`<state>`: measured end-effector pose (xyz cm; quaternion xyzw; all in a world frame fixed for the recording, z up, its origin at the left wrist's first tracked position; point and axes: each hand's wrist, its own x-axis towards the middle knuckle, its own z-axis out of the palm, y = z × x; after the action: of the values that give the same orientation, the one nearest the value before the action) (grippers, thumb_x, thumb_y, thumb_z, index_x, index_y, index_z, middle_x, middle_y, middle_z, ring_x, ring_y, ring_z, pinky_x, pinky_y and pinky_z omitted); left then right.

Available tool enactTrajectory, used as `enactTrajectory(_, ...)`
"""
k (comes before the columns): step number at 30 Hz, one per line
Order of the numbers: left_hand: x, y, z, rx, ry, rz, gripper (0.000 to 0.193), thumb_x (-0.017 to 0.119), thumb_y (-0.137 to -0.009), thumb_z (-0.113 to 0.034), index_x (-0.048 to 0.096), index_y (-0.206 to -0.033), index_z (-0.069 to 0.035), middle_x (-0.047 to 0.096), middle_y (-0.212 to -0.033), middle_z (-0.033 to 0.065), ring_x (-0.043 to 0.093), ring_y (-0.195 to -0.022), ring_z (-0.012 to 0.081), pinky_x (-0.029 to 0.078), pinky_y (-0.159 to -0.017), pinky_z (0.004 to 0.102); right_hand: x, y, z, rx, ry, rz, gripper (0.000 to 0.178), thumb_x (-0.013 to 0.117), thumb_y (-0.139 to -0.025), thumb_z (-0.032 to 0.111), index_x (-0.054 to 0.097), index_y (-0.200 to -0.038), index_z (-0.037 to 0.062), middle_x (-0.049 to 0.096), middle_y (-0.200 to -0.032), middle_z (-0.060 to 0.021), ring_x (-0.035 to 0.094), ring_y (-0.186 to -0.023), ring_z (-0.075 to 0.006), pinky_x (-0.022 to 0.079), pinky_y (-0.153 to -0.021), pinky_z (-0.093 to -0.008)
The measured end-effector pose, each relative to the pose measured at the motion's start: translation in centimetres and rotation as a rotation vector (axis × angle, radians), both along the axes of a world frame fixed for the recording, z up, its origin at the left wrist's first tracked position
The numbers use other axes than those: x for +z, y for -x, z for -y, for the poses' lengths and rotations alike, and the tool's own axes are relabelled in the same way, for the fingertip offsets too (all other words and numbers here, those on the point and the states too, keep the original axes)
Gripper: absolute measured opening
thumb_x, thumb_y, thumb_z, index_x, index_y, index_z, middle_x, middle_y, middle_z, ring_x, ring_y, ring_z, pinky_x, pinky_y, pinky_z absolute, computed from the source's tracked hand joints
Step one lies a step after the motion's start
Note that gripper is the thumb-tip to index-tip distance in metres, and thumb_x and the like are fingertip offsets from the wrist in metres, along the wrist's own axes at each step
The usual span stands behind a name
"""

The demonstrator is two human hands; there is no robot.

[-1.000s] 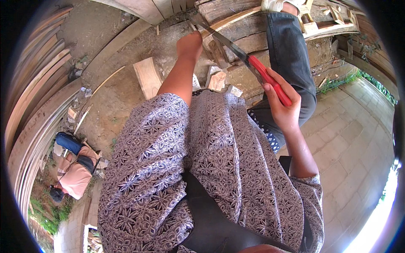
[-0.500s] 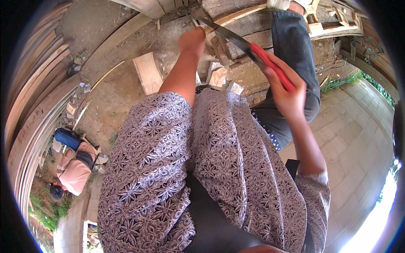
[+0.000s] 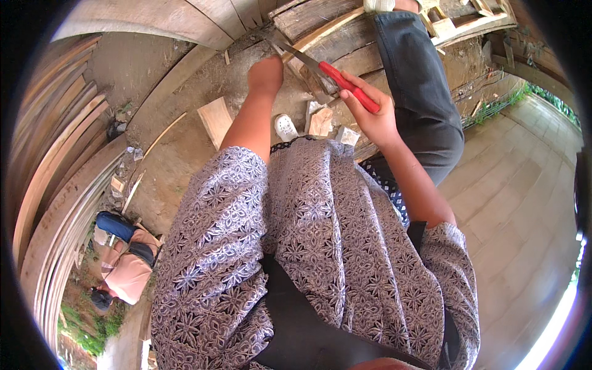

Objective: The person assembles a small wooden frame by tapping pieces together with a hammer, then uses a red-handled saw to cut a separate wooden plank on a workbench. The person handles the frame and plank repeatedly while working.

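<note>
In my right hand (image 3: pixel 372 117) is a handsaw (image 3: pixel 350 86) with a red handle, the fingers wrapped round its grip. Its narrow blade points up and to the left, the tip lying just beyond my left hand (image 3: pixel 266 74). That left hand is closed, low by the end of the timbers, on a narrow piece of wood (image 3: pixel 277 49) that shows only a little past the knuckles. The blade crosses close to this piece; whether the teeth touch it cannot be made out. My bent right leg (image 3: pixel 419 92), in dark trousers, rests over the timbers.
Weathered timbers (image 3: pixel 320 21) lie ahead, with a light wooden frame (image 3: pixel 456 31) at the far right. On the dirt are a cut board (image 3: pixel 215 120) and a wood block (image 3: pixel 320 121), near a white shoe (image 3: pixel 285 127). Stacked planks (image 3: pixel 58 154) line the left, where another person (image 3: pixel 128 271) is bent over.
My right hand has moved left and slightly up with the saw, pushing the blade farther past my left hand. The whole view has shifted a little, and a white shoe shows more fully.
</note>
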<state>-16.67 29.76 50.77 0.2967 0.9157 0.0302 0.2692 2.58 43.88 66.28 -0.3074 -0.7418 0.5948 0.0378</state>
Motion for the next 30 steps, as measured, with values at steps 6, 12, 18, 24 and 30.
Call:
enactTrajectory(6, -2.4, 2.6, 0.9, -0.089, -0.013, 0.088, 0.023, 0.063, -0.093, -0.025, 0.070, -0.106, -0.007, 0.070, -0.099, 0.0245, 0.068, -0.093, 0.0430, 0.055, -0.082, 0.0514, -2.2, -0.4, 0.1, -0.029, 0.002, -0.121, 0.039, 0.073, -0.093, 0.019, 0.065, -0.129, 0.0041, 0.072, -0.098, -0.0050, 0.061, -0.085, -0.0056, 0.051, -0.077, -0.0237)
enactTrajectory(12, 1.9, 5.0, -1.1, -0.090, 0.075, 0.496, 0.029, 0.067, -0.094, -0.029, 0.069, -0.104, -0.001, 0.072, -0.089, 0.0205, 0.072, -0.073, 0.0281, 0.059, -0.065, 0.0415, 0.8, 1.4, 1.1, -0.056, -0.039, 0.019, 0.042, 0.071, -0.095, 0.024, 0.064, -0.130, 0.0038, 0.072, -0.099, -0.0063, 0.060, -0.085, -0.0053, 0.050, -0.077, -0.0234)
enactTrajectory(18, -0.7, 5.1, -0.2, 0.205, -0.106, 0.933, 0.034, 0.069, -0.094, -0.025, 0.062, -0.115, 0.001, 0.072, -0.090, 0.0124, 0.072, -0.071, 0.0204, 0.060, -0.060, 0.0364, 0.3, 3.1, 0.3, -0.008, -0.145, -0.035, 0.039, 0.073, -0.089, 0.028, 0.069, -0.125, 0.0120, 0.074, -0.094, -0.0169, 0.072, -0.079, -0.0247, 0.055, -0.075, -0.0343)
enactTrajectory(24, -3.0, 4.7, 0.1, 0.170, -0.097, 1.085, 0.050, 0.072, -0.091, -0.036, 0.060, -0.125, -0.001, 0.074, -0.098, 0.0119, 0.072, -0.081, 0.0196, 0.059, -0.069, 0.0361, -0.2, 3.0, -0.4, 0.068, -0.195, 0.017, 0.037, 0.070, -0.094, 0.020, 0.066, -0.128, 0.0062, 0.073, -0.097, -0.0089, 0.062, -0.079, -0.0066, 0.051, -0.074, -0.0252)
enactTrajectory(30, -2.0, 4.6, -0.5, -0.175, 0.048, 0.528, 0.067, 0.079, -0.082, -0.043, 0.055, -0.132, -0.005, 0.074, -0.101, 0.0132, 0.072, -0.093, 0.0270, 0.057, -0.074, 0.0425, -0.1, 3.2, 0.0, 0.029, -0.210, 0.050, 0.036, 0.070, -0.094, 0.020, 0.067, -0.126, 0.0052, 0.074, -0.099, -0.0110, 0.064, -0.083, -0.0084, 0.052, -0.077, -0.0260)
